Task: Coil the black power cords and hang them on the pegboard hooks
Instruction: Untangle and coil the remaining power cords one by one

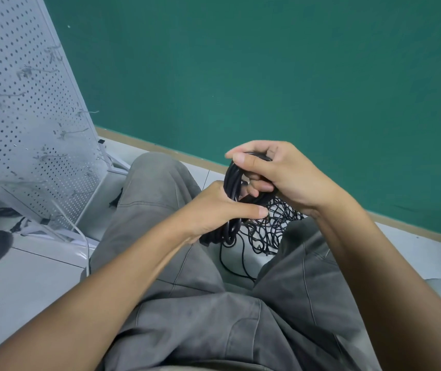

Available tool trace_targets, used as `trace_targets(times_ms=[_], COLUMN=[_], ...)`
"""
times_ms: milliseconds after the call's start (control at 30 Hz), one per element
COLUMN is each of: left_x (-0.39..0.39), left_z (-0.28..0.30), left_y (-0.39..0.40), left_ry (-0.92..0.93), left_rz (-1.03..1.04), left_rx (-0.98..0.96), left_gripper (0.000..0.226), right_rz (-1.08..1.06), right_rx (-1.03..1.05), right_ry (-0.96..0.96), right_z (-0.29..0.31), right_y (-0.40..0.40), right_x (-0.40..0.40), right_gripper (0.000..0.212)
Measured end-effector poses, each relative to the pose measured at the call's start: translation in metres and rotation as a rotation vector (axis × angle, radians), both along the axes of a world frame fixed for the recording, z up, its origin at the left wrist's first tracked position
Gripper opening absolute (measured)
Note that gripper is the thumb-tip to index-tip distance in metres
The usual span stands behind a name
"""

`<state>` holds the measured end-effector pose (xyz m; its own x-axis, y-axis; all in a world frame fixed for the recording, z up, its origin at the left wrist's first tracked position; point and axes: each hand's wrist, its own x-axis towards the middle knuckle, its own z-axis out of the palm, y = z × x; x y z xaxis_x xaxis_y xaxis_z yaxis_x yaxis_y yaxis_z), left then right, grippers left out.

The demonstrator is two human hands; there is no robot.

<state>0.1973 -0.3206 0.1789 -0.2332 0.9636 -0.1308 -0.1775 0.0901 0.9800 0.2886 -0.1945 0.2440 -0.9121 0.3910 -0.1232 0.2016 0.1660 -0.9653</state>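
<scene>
Head view: coiled black cord held upright between both hands, above the gap between grey-trousered knees. Left hand wrapped round the coil's lower part, thumb pressed across. Right hand curled round its top. Loose cord tangle on the floor just below. White pegboard leaning at left.

Bare forearms — grey seamed trousers

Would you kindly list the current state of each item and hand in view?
Coiled cord: looped, gripped by both hands.
Tangled cords: uncoiled, heaped on the floor.
Pegboard: leaning, hooks bare.
Left hand: grips the coil.
Right hand: grips the coil's top.
</scene>
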Motion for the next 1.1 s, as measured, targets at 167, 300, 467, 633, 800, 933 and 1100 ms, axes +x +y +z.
trace_targets(times_ms=[167,300,467,633,800,933,1100], left_x=[-0.004,-0.007,0.000,-0.001,-0.015,-0.022,-0.025], left_z=[0.004,0.005,0.003,-0.003,-0.007,-0.006,-0.010], left_y=[-0.005,-0.005,-0.002,0.001,-0.005,-0.004,-0.001], left_ry=[-0.225,-0.091,-0.003,-0.005,-0.068,-0.188,-0.261], left_rz=[-0.117,-0.143,-0.030,0.029,0.051,0.177,0.317], left_rx=[0.060,0.000,-0.051,-0.056,-0.069,0.011,0.067], left_gripper=[0.036,0.031,0.007,0.021,0.022,0.019,0.023], right_rz=[-0.017,-0.087,-0.229,-0.264,-0.268,-0.175,-0.172], right_rx=[-0.098,-0.197,-0.071,0.069,0.069,-0.070,-0.068], right_ry=[0.096,0.180,0.109,0.065,0.107,0.082,-0.104], right_z=[0.004,-0.004,-0.016,-0.021,-0.026,-0.054,-0.092], right_y=[-0.007,-0.007,-0.004,-0.004,-0.005,-0.020,-0.043], right_x=[-0.001,-0.002,-0.005,-0.010,-0.009,-0.004,0.011], right_gripper=[0.026,0.038,0.035,0.032,0.049,0.074,0.078])
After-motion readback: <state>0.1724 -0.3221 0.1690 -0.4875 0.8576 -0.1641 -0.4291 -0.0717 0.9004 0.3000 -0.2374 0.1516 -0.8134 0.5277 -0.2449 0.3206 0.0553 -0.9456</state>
